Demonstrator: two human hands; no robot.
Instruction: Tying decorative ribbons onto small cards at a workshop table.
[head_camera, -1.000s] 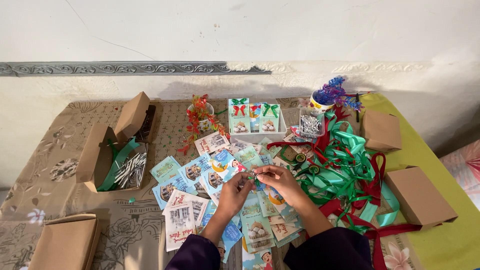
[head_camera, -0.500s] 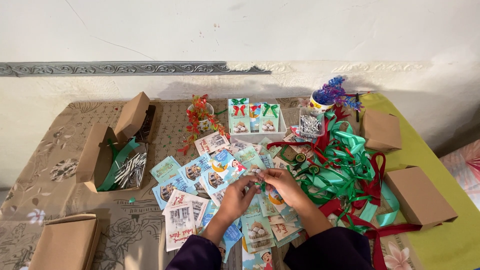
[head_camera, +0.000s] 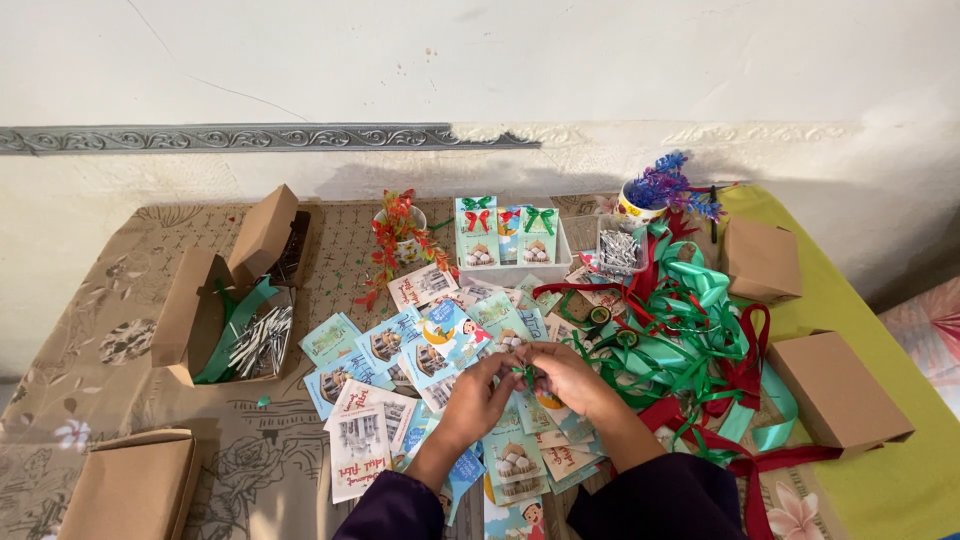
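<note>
My left hand (head_camera: 478, 398) and my right hand (head_camera: 568, 378) meet at the table's near middle, fingers pinched together on a small piece of green ribbon (head_camera: 524, 374). Both hover over a spread of illustrated cards (head_camera: 420, 345) in blue, green and white. A tangled heap of green and red ribbons (head_camera: 700, 340) lies just right of my right hand. Behind the cards stands a white tray (head_camera: 515, 268) holding upright cards with red and green bows.
An open brown box (head_camera: 190, 310) with silvery strips and green ribbon sits at left; a closed brown box (head_camera: 130, 490) lies near left. Two closed brown boxes (head_camera: 838, 388) lie on the yellow-green cloth at right. Flower cups (head_camera: 398, 228) and a clear container (head_camera: 620, 250) stand at the back.
Both hands stay together over the cards and work the small green piece; the fingers shift slightly. Nothing else has moved.
</note>
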